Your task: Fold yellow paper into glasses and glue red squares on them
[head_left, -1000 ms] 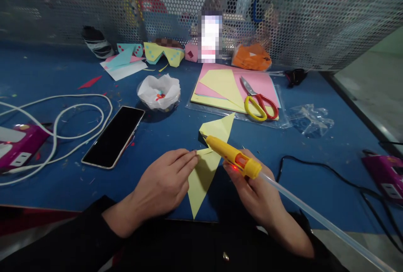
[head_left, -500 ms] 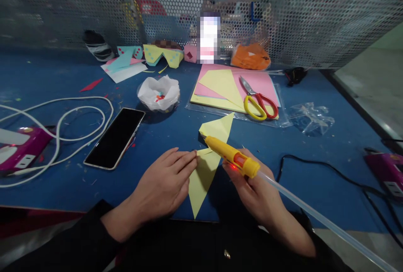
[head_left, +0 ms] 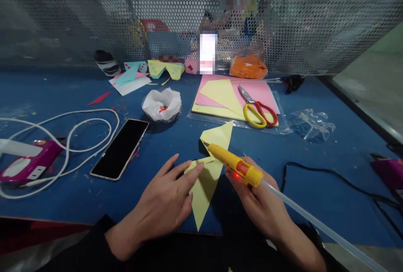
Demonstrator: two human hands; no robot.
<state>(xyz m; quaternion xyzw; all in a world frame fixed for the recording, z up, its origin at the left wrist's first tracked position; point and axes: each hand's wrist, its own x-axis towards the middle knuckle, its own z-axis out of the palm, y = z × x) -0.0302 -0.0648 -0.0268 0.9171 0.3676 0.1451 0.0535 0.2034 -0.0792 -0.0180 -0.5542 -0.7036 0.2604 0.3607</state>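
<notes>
A folded piece of yellow paper [head_left: 206,188], pointed at both ends, lies on the blue table in front of me. My left hand [head_left: 170,198] rests on its left side with the fingers spread, the index fingertip pressing on the folded flap. In my right hand [head_left: 261,196] is a yellow hot glue gun [head_left: 234,163], its nozzle pointing left, over or against the paper's upper part; whether it touches is unclear. A red light glows on the gun. From its back a long clear glue stick [head_left: 315,217] sticks out toward the lower right.
Scissors [head_left: 258,110] lie on coloured paper sheets [head_left: 220,91] in a plastic sleeve. A lined bowl [head_left: 162,106] holds scraps. Left are a phone [head_left: 121,150], a white cable [head_left: 72,137] and a purple power strip [head_left: 34,160]. A black cord [head_left: 327,173] runs right. Paper glasses [head_left: 166,69] stand behind.
The fingers of my left hand have spread apart, with the index finger now reaching onto the flap. The glue gun stays near the same part of the paper. The view has tilted slightly up.
</notes>
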